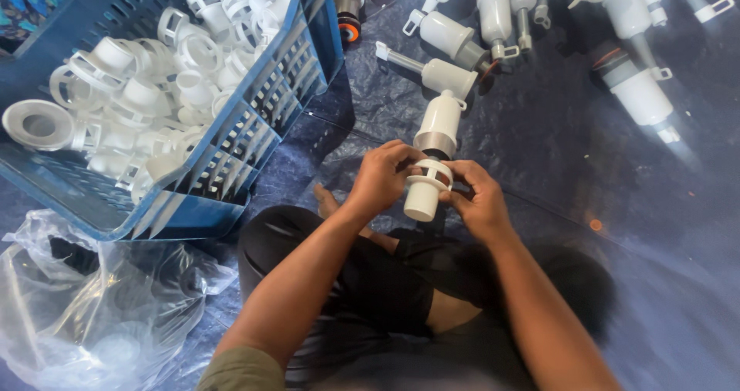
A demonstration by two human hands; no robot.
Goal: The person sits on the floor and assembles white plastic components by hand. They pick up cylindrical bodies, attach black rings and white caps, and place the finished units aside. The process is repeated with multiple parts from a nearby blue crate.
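The left hand (379, 177) and the right hand (476, 200) hold one white plastic valve (432, 156) between them, above the person's crossed legs and off the floor. The fingers of both hands are clenched about a white ring (428, 174) that sits around the valve's body, below a grey band. The valve looks light and stiff, hard plastic with a smooth (probably rather slippery) skin; the ring and its ridges seem the surest place to grip, with the lower tube left free.

A dark blue sheet (586, 160) covers the floor. Toward its far edge lie more white valves (493, 21), some with orange seals, well apart from the hands. At the far left corner a blue crate (254, 121) holds loose white rings (162, 83). Near the left edge lies a clear plastic bag (85, 314). Nothing stands between the hands and the crate or the pile.
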